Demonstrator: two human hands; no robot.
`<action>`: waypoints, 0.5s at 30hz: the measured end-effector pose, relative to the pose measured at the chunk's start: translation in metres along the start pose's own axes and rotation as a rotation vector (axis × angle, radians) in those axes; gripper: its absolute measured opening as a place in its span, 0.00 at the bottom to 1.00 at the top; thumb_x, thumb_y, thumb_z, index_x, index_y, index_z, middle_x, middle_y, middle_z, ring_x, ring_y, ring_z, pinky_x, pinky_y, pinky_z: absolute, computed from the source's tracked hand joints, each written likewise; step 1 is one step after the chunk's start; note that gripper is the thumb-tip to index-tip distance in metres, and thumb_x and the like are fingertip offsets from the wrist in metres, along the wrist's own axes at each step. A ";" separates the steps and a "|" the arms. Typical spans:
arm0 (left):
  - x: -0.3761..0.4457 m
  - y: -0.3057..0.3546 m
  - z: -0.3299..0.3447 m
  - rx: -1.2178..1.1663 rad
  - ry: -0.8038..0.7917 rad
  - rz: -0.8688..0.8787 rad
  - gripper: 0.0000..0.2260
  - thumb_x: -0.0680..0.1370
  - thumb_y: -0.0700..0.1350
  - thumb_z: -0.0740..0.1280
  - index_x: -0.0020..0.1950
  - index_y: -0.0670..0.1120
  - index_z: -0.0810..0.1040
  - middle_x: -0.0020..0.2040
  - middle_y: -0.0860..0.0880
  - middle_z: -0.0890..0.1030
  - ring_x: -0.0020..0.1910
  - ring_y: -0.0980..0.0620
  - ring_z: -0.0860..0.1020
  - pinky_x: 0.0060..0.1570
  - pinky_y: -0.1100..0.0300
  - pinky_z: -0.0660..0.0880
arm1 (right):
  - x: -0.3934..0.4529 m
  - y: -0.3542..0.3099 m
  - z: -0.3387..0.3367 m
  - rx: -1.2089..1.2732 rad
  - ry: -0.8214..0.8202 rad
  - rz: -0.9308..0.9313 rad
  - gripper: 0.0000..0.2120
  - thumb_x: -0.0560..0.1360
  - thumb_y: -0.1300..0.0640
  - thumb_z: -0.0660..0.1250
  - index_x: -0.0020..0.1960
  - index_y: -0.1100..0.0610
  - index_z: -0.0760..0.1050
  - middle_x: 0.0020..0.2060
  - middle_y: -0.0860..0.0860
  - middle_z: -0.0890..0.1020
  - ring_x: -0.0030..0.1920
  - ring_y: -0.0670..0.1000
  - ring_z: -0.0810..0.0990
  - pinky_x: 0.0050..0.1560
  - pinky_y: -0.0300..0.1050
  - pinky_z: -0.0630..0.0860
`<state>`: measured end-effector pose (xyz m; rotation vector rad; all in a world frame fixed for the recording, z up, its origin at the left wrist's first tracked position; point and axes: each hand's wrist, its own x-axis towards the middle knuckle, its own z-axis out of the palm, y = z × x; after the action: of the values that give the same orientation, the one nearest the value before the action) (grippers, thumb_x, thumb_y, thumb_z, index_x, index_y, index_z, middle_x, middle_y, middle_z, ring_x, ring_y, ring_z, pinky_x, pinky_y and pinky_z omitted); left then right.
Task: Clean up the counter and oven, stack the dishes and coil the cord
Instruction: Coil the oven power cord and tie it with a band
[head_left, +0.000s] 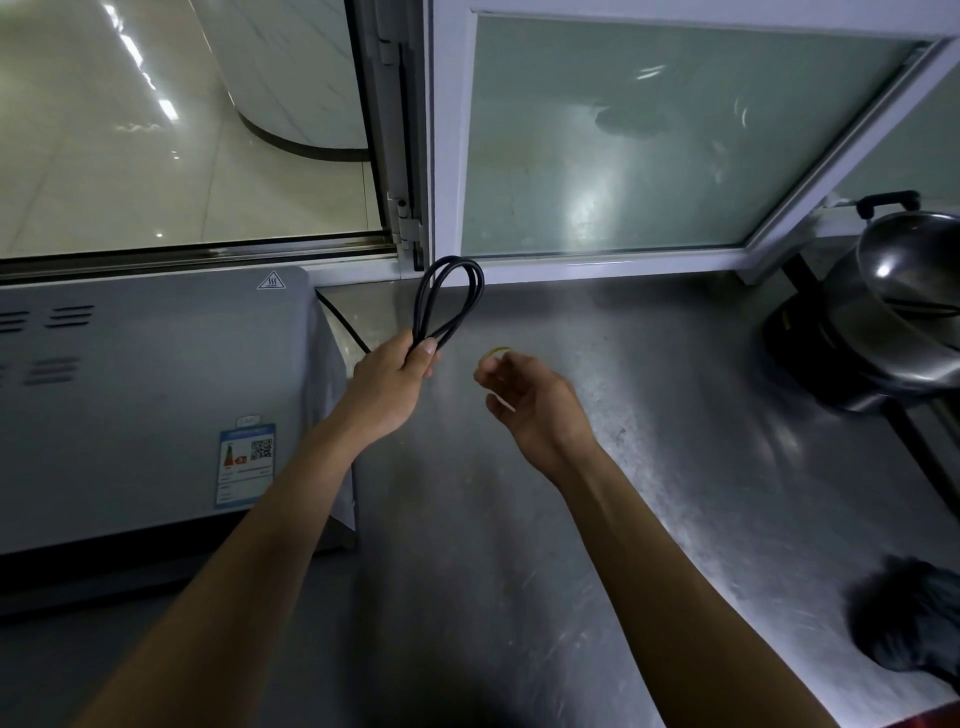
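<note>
L hand (392, 382) grips cord (449, 299) loops, sticking up above fist (R hand (530, 405) loosely curled).

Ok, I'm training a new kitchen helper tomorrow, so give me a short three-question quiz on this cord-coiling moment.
1. True or false: the left hand grips the looped black cord.
2. What does the right hand pinch at its fingertips? A) a spoon B) a small yellowish item C) a plug
3. Fill in: the oven stands on the ___ side of the steel counter.

Key: 1 true; 2 B; 3 left
</note>
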<state>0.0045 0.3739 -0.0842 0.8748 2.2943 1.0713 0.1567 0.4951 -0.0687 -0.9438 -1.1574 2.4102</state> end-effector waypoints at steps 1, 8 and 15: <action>0.000 0.000 0.000 0.000 0.002 0.001 0.13 0.84 0.54 0.54 0.46 0.53 0.75 0.43 0.53 0.79 0.46 0.51 0.79 0.49 0.50 0.74 | -0.001 -0.001 0.001 0.019 -0.003 -0.003 0.08 0.82 0.56 0.60 0.53 0.60 0.75 0.49 0.56 0.83 0.52 0.52 0.82 0.53 0.47 0.72; -0.002 0.003 -0.001 -0.009 -0.003 -0.006 0.13 0.85 0.54 0.54 0.50 0.51 0.76 0.44 0.53 0.80 0.47 0.52 0.79 0.46 0.54 0.72 | -0.006 -0.011 0.005 0.056 -0.066 -0.042 0.10 0.83 0.57 0.56 0.54 0.60 0.75 0.61 0.56 0.82 0.61 0.56 0.81 0.60 0.50 0.73; -0.005 0.006 -0.001 0.002 -0.004 -0.012 0.13 0.85 0.54 0.54 0.50 0.51 0.75 0.45 0.57 0.79 0.48 0.56 0.78 0.43 0.57 0.69 | -0.005 -0.014 0.004 -0.062 -0.010 -0.140 0.15 0.81 0.65 0.60 0.66 0.66 0.74 0.63 0.56 0.81 0.59 0.57 0.83 0.62 0.54 0.76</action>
<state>0.0091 0.3728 -0.0777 0.8627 2.2947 1.0611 0.1574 0.4985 -0.0540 -0.8406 -1.2649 2.2829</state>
